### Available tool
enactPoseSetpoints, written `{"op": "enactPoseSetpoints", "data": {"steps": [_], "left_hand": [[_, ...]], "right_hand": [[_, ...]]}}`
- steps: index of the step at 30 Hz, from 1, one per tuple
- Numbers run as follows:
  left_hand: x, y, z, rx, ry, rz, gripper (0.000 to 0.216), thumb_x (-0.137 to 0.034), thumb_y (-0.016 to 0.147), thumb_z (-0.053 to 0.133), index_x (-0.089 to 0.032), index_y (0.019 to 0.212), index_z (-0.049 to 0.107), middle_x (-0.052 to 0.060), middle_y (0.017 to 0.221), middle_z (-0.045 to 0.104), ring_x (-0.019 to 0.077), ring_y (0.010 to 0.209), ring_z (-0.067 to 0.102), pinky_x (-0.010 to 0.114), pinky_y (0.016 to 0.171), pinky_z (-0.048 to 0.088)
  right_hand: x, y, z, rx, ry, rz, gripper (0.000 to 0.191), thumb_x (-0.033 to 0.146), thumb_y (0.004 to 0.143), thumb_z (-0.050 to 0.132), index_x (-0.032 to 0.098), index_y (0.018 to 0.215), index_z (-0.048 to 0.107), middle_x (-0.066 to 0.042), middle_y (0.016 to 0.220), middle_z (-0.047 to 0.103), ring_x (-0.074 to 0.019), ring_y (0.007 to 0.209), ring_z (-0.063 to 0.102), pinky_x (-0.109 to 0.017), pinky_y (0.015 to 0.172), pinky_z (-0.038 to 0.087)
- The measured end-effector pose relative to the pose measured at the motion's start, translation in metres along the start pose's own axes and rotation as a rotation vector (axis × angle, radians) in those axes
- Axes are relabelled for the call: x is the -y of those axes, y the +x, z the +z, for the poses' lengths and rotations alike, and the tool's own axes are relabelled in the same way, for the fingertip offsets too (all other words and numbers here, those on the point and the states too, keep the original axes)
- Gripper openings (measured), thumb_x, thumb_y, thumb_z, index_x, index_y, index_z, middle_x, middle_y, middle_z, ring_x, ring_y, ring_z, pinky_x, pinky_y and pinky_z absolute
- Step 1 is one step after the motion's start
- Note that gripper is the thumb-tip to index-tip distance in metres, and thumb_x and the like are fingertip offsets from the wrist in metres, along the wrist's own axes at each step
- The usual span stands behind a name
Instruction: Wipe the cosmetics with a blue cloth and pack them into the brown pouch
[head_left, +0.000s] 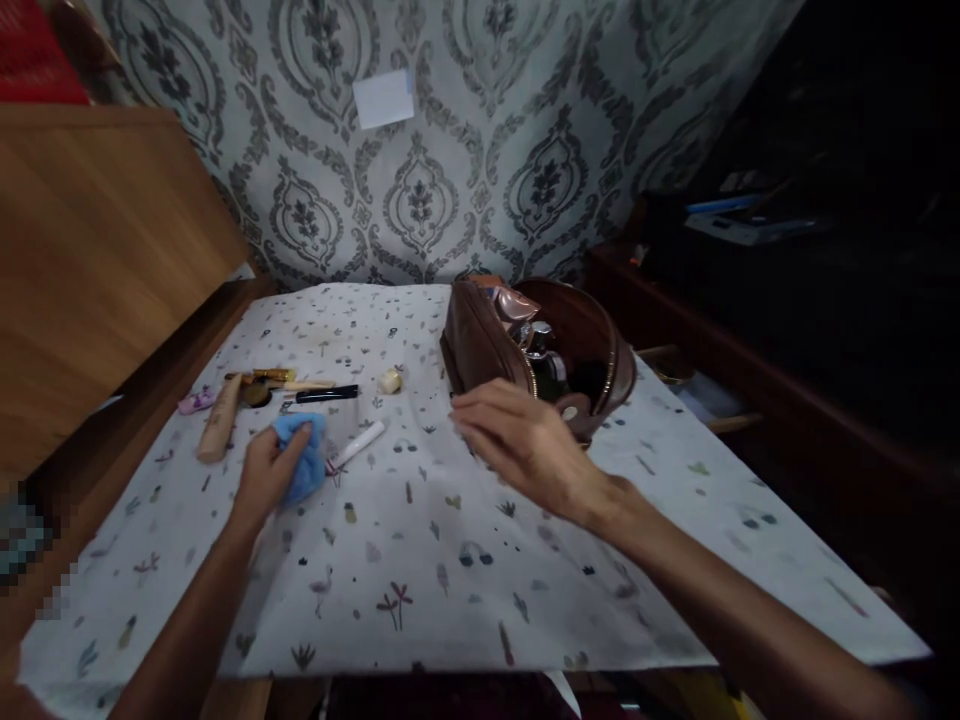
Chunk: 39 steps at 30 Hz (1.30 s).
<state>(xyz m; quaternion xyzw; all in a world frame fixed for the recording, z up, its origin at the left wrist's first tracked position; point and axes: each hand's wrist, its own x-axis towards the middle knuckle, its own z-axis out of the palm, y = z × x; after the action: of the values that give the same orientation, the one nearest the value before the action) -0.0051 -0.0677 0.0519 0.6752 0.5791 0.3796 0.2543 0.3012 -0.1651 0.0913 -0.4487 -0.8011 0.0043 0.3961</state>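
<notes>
My left hand (264,468) is closed around a crumpled blue cloth (306,462) on the left side of the table. Just right of the cloth is a slim white tube (361,443); whether the two touch, I cannot tell. My right hand (525,440) has its fingers stretched out, with nothing visible in them. It hovers in front of a brown bag (484,345) and hides part of its front. The bag's zip is undone, and a silver-capped bottle (538,340) and a shiny pinkish packet (516,303) show inside.
Beyond my left hand lie a beige tube (221,420), a black slim tube (328,394), a dark-bristled brush (256,391), a pink item (196,400) and a small cream-coloured piece (390,380). A patterned cloth (420,600) covers the table. Wooden furniture (105,210) borders the left.
</notes>
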Motion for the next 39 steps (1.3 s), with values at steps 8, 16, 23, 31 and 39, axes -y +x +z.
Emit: {"op": "enactPoseSetpoints", "data": {"steps": [8, 16, 23, 31, 39], "left_hand": [[0.007, -0.016, 0.032, 0.331, 0.607, 0.403, 0.025, -0.034, 0.094, 0.051, -0.02, 0.109, 0.065, 0.009, 0.11, 0.068, 0.0273, 0.106, 0.064, 0.04, 0.088, 0.053], [0.011, -0.014, 0.037, 0.395, 0.445, 0.599, 0.024, -0.033, 0.099, 0.046, -0.022, 0.113, 0.063, 0.006, 0.105, 0.067, 0.0209, 0.098, 0.065, 0.033, 0.085, 0.053], [0.0, -0.01, 0.052, 0.487, 0.354, 0.63, 0.03, -0.042, 0.101, 0.044, -0.021, 0.11, 0.064, 0.006, 0.105, 0.068, 0.0214, 0.099, 0.065, 0.032, 0.083, 0.053], [0.008, -0.002, 0.061, 0.504, 0.389, 0.577, 0.032, -0.048, 0.097, 0.052, -0.02, 0.087, 0.062, 0.004, 0.091, 0.068, 0.0212, 0.088, 0.065, 0.031, 0.078, 0.051], [0.015, -0.006, 0.065, 0.454, 0.406, 0.598, 0.034, -0.05, 0.098, 0.049, -0.019, 0.095, 0.063, 0.005, 0.094, 0.068, 0.0217, 0.093, 0.064, 0.032, 0.081, 0.051]], "right_hand": [[-0.004, 0.0, 0.103, 0.327, 0.119, 0.235, 0.033, 0.013, 0.091, 0.056, 0.013, 0.123, 0.063, -0.016, 0.128, 0.063, -0.0251, 0.119, 0.062, -0.041, 0.104, 0.051], [-0.011, -0.005, 0.132, 0.244, 0.162, 0.3, 0.029, 0.017, 0.093, 0.055, 0.014, 0.12, 0.066, -0.015, 0.114, 0.068, -0.0248, 0.109, 0.063, -0.041, 0.097, 0.052], [-0.021, -0.011, 0.123, 0.133, 0.402, 0.526, 0.024, 0.034, 0.089, 0.058, 0.017, 0.092, 0.075, -0.002, 0.071, 0.067, -0.0154, 0.063, 0.057, -0.026, 0.062, 0.045], [-0.02, -0.01, 0.132, 0.057, 0.62, 0.692, 0.037, 0.05, 0.082, 0.06, 0.015, 0.09, 0.073, 0.003, 0.053, 0.056, -0.0128, 0.05, 0.047, -0.024, 0.05, 0.037], [-0.02, -0.009, 0.131, 0.087, 0.602, 0.671, 0.037, 0.052, 0.084, 0.058, 0.017, 0.086, 0.07, 0.004, 0.051, 0.053, -0.013, 0.048, 0.048, -0.025, 0.051, 0.04]]}}
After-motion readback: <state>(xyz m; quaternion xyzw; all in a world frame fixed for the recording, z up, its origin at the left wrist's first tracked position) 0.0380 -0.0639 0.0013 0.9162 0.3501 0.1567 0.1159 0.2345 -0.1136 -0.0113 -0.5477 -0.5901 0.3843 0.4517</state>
